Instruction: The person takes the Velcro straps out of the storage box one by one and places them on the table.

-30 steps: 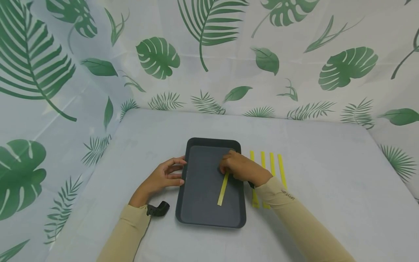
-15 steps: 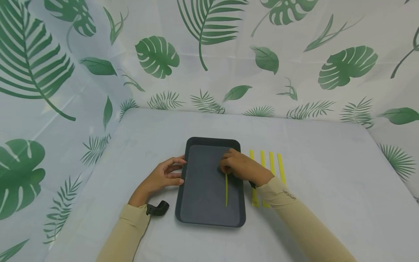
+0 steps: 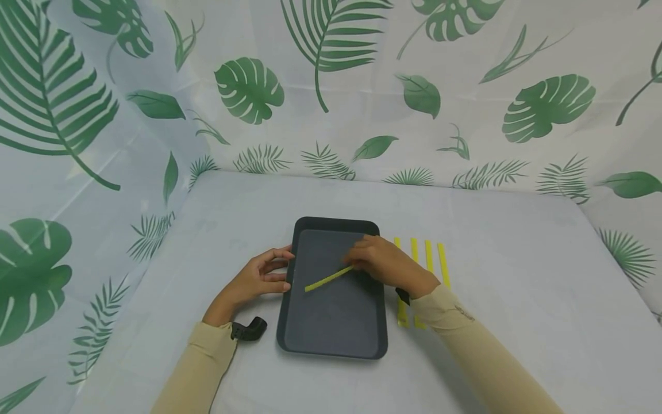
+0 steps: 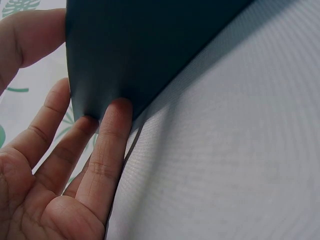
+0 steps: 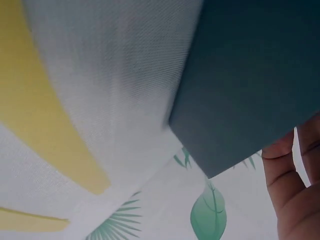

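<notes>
A dark grey rectangular tray (image 3: 333,330) lies lengthwise on the white cloth. My left hand (image 3: 258,275) is at its left side, thumb and fingers spread, fingertips against the outer wall (image 4: 140,45), as the left wrist view shows up close. Over the tray's right half, my right hand (image 3: 380,260) pinches one end of a thin yellow strip (image 3: 327,279). The strip's free end points left and slightly toward me, above the tray floor. Its gripped end is hidden by the fingers. In the right wrist view the tray hides most of the right fingers (image 5: 295,185).
Several more yellow strips (image 3: 443,264) lie side by side on the cloth right of the tray, partly under the right forearm. A black wrist camera (image 3: 250,330) sits on the left wrist. Leaf-printed cloth (image 3: 331,132) stands behind the table.
The strip's free end has swung from pointing toward me to pointing left across the tray, as the right hand turned. Left hand and tray have stayed put.
</notes>
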Action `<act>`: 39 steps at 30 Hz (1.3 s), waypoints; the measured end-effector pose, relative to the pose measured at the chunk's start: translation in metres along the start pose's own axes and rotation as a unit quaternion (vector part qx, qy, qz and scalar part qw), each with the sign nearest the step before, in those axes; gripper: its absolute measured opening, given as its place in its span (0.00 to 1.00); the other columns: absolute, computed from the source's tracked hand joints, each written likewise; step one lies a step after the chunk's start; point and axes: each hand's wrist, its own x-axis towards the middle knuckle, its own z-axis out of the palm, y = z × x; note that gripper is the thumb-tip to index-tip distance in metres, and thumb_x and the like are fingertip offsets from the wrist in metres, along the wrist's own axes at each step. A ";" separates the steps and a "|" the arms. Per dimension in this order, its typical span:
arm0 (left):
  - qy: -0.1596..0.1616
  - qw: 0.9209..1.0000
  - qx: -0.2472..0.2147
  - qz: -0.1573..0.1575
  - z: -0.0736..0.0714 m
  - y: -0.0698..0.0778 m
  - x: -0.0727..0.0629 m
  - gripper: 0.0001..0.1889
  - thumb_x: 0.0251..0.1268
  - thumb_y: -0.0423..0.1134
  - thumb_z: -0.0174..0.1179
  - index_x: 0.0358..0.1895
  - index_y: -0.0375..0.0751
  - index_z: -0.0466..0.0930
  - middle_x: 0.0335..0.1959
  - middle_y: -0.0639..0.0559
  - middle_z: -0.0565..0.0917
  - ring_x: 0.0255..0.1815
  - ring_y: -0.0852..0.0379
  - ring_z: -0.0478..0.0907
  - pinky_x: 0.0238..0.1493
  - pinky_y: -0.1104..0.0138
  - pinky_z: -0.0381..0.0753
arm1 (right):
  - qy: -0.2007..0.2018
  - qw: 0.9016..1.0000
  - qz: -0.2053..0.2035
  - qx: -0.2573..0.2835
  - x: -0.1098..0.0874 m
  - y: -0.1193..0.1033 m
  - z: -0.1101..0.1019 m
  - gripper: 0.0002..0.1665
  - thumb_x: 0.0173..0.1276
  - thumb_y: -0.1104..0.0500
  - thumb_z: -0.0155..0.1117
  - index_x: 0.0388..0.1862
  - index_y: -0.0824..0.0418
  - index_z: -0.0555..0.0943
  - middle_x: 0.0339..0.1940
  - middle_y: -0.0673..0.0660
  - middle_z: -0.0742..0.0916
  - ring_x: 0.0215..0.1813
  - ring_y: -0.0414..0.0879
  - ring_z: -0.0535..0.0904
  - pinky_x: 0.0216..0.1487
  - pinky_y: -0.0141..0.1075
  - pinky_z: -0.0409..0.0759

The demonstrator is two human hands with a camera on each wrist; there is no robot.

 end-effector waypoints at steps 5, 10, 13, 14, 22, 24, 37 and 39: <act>0.001 1.000 -0.001 0.001 0.000 0.000 0.000 0.34 0.64 0.26 0.74 0.69 0.18 0.69 0.85 0.25 0.55 0.78 0.23 0.65 0.67 0.65 0.83 | 0.002 0.999 -0.003 0.042 -0.001 -0.003 -0.004 0.13 0.64 0.74 0.78 0.44 0.62 0.92 0.41 0.52 0.92 0.44 0.45 0.88 0.46 0.38 0.88; 0.001 1.000 -0.005 0.002 0.000 0.000 0.000 0.34 0.64 0.27 0.74 0.69 0.17 0.69 0.85 0.25 0.55 0.78 0.23 0.65 0.66 0.65 0.84 | -0.001 0.997 -0.001 0.071 -0.002 -0.008 -0.008 0.10 0.67 0.72 0.78 0.43 0.61 0.92 0.40 0.51 0.91 0.41 0.41 0.88 0.42 0.35 0.88; 0.002 1.000 -0.003 -0.001 0.000 0.001 0.000 0.34 0.64 0.26 0.74 0.69 0.17 0.69 0.85 0.25 0.55 0.77 0.23 0.66 0.65 0.65 0.84 | -0.005 0.996 0.011 0.089 -0.003 -0.013 -0.012 0.08 0.68 0.70 0.77 0.44 0.62 0.92 0.41 0.51 0.92 0.40 0.40 0.87 0.42 0.35 0.88; 0.003 1.000 -0.003 -0.001 0.000 0.001 0.000 0.34 0.64 0.26 0.74 0.70 0.17 0.69 0.85 0.25 0.55 0.77 0.23 0.66 0.65 0.65 0.84 | -0.007 0.995 0.017 0.100 -0.003 -0.014 -0.013 0.08 0.69 0.70 0.77 0.45 0.63 0.92 0.41 0.51 0.92 0.40 0.40 0.86 0.41 0.35 0.87; 0.002 1.000 -0.006 -0.006 0.001 0.001 0.000 0.34 0.64 0.26 0.74 0.70 0.18 0.69 0.85 0.26 0.56 0.78 0.24 0.66 0.65 0.64 0.85 | 0.002 0.974 0.058 0.220 -0.006 -0.022 -0.017 0.04 0.72 0.70 0.74 0.45 0.67 0.88 0.37 0.53 0.92 0.36 0.39 0.87 0.37 0.34 0.87; 0.000 1.000 -0.009 -0.007 0.001 0.001 0.000 0.34 0.64 0.26 0.74 0.70 0.18 0.69 0.85 0.26 0.55 0.78 0.24 0.66 0.65 0.64 0.85 | 0.008 0.967 0.066 0.245 -0.008 -0.023 -0.017 0.05 0.72 0.71 0.73 0.45 0.68 0.87 0.37 0.53 0.91 0.36 0.41 0.87 0.38 0.35 0.88; -0.004 1.000 -0.010 -0.003 0.001 0.000 0.000 0.34 0.64 0.26 0.73 0.70 0.17 0.68 0.85 0.24 0.54 0.77 0.23 0.65 0.65 0.64 0.85 | 0.043 0.900 0.165 0.401 -0.018 -0.030 -0.020 0.09 0.77 0.73 0.64 0.54 0.74 0.79 0.38 0.61 0.89 0.37 0.47 0.89 0.40 0.44 0.93; -0.003 1.000 -0.009 -0.003 0.001 0.001 0.000 0.34 0.64 0.26 0.73 0.70 0.17 0.68 0.85 0.24 0.54 0.77 0.23 0.65 0.65 0.64 0.85 | 0.048 0.889 0.186 0.417 -0.020 -0.030 -0.021 0.11 0.79 0.71 0.62 0.55 0.76 0.78 0.39 0.61 0.89 0.38 0.47 0.89 0.42 0.43 0.93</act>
